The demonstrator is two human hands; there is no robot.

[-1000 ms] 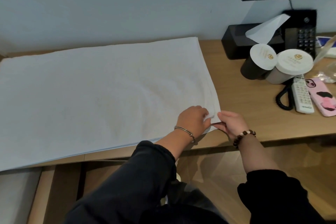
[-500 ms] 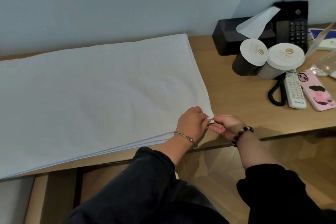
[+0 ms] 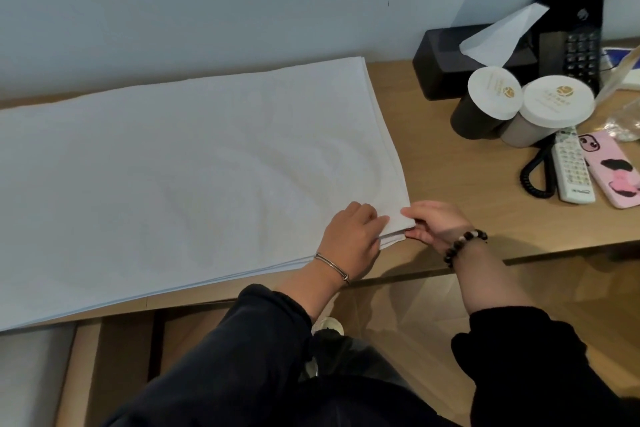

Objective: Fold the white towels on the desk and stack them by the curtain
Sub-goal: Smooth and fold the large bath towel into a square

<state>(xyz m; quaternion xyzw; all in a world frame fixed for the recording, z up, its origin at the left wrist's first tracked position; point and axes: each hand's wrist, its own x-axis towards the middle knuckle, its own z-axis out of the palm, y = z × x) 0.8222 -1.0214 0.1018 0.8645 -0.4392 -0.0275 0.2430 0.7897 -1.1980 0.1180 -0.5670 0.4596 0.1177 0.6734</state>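
A pile of flat white towels (image 3: 194, 177) covers the left two thirds of the wooden desk (image 3: 450, 204). Several layered edges show along its near and right sides. My left hand (image 3: 353, 239) rests on the pile's near right corner, fingers curled at the layered edge. My right hand (image 3: 433, 224) pinches that same corner from the right, thumb on top and fingers below, lifting the upper layers slightly off the ones beneath. No curtain is in view.
At the right of the desk stand a black tissue box (image 3: 446, 59), a black telephone (image 3: 571, 45) with coiled cord, two lidded cups (image 3: 495, 94), a white remote (image 3: 571, 166) and a pink phone (image 3: 616, 170). A wall runs behind; a screen hangs top right.
Both hands stay at the towel corner. My right thumb has come over the top of the corner and the upper layers are now slightly parted from the lower ones.
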